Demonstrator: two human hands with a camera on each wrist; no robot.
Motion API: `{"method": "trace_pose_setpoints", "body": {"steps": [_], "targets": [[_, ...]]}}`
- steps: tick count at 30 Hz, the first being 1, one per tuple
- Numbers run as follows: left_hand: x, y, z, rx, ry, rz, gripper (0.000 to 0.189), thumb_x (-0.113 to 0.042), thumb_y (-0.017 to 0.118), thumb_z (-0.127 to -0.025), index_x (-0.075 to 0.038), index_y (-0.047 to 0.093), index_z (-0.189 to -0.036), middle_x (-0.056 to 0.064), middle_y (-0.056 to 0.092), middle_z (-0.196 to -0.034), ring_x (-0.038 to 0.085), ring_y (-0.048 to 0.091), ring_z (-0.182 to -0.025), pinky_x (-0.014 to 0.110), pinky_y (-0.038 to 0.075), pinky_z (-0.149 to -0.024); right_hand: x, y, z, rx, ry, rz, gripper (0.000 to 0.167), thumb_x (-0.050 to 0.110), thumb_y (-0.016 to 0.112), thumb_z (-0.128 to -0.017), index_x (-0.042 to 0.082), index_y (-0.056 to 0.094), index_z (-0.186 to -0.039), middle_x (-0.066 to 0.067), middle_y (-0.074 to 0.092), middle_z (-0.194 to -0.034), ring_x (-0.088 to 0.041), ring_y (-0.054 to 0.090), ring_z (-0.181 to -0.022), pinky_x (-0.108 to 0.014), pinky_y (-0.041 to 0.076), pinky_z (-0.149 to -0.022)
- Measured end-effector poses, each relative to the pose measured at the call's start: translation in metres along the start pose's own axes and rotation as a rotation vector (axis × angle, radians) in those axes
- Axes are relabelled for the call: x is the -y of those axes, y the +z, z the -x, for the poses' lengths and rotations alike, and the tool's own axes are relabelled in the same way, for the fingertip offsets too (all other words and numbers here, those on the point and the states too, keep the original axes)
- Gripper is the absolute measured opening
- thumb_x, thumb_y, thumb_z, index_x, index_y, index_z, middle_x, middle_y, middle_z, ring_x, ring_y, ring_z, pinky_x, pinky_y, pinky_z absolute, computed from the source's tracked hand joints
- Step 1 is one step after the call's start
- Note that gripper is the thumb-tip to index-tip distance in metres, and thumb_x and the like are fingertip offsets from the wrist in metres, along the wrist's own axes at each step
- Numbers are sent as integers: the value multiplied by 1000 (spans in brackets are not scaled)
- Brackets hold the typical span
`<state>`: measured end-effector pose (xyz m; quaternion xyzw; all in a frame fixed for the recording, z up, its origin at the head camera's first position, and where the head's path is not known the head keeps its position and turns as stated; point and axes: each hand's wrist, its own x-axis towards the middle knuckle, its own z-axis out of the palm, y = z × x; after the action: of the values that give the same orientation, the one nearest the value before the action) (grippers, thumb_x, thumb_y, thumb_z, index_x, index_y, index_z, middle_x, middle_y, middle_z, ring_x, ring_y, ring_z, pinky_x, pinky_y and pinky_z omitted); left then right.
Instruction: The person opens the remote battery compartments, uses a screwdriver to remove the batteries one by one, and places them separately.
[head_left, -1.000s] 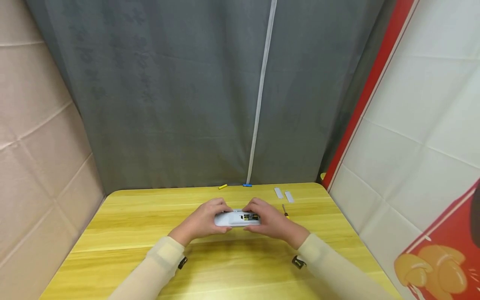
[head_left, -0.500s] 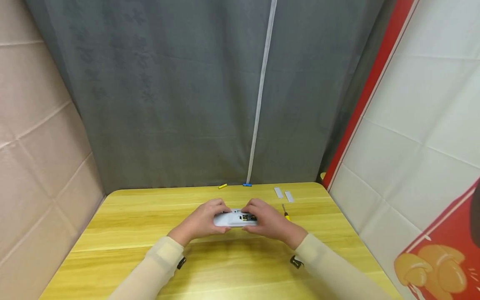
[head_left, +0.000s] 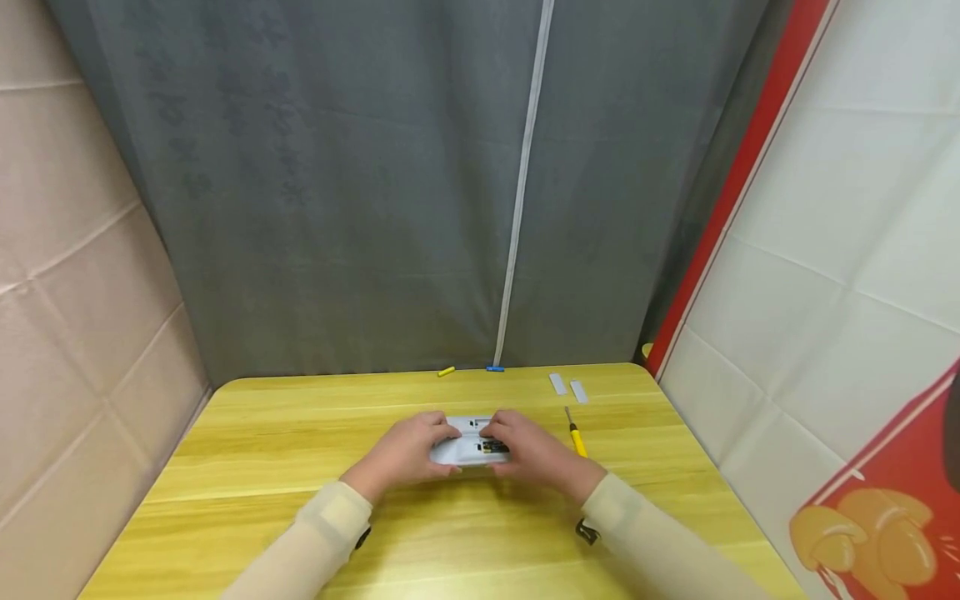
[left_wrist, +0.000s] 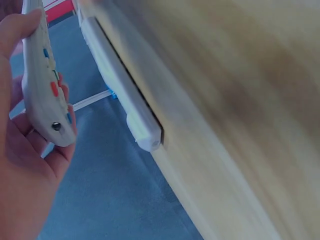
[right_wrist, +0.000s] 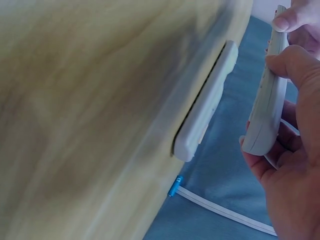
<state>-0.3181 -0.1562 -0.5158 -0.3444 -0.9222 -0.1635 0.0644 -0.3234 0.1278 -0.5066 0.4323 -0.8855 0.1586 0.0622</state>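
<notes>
Both hands hold one white remote control (head_left: 454, 452) over the table, its back upward. Its open battery compartment shows a dark battery with yellow on it. My left hand (head_left: 405, 450) grips the left end, thumb on the near side. At the other end my right hand (head_left: 536, 454) grips it, partly covering the compartment. In the left wrist view, coloured buttons line the underside of this remote (left_wrist: 42, 95). A second white remote (head_left: 467, 424) lies on the table just beyond, also showing in the right wrist view as a pale remote (right_wrist: 207, 107).
A yellow-handled screwdriver (head_left: 577, 437) lies right of the right hand. Two small light battery covers (head_left: 557, 383) are at the far right. A yellow battery (head_left: 446, 372) and a blue battery (head_left: 495, 368) lie along the table's back edge, before a grey curtain (head_left: 360, 208).
Both hands have come slightly nearer to me with the remote, which is turned a little. More of the second remote and the screwdriver handle now show.
</notes>
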Motion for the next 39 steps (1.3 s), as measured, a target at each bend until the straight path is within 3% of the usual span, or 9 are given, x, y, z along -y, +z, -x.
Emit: {"method": "trace_pose_setpoints", "body": {"steps": [6,15,22,28,39], "targets": [[-4,7,3,19,-42,-47,52,-52,92,-89,-20,79,-128,-8,63,-109,11,55,-89,31,49,-77,-1,9,2,38,24,-20,45,25,88,-96,8,72,-134,-1,63,-124,-15,58,-108,-32,53,-98],[-6,17,5,80,-64,-42,49,-44,94,-89,-16,78,-126,-6,64,-112,10,56,-89,35,53,-80,-2,23,4,107,90,-16,49,28,86,-97,9,69,-140,1,62,-129,-11,57,-111,-31,53,-101],[-7,19,5,128,-88,-38,47,-40,92,-91,-16,77,-128,-5,65,-115,11,58,-94,36,54,-86,-1,26,5,95,75,-32,44,26,87,-96,9,71,-134,2,61,-122,-10,55,-104,-31,53,-95],[-10,19,6,163,-97,-23,44,-37,92,-91,-15,77,-127,-3,67,-120,14,63,-105,41,56,-94,-1,28,5,134,98,-32,44,31,87,-97,11,72,-134,5,62,-119,-8,55,-101,-29,53,-94],[-11,23,6,183,-105,-7,45,-34,93,-91,-14,77,-128,-1,68,-126,19,66,-113,43,56,-99,-5,36,8,171,120,-46,46,36,85,-99,13,72,-137,7,61,-121,-6,56,-101,-29,53,-95]]}}
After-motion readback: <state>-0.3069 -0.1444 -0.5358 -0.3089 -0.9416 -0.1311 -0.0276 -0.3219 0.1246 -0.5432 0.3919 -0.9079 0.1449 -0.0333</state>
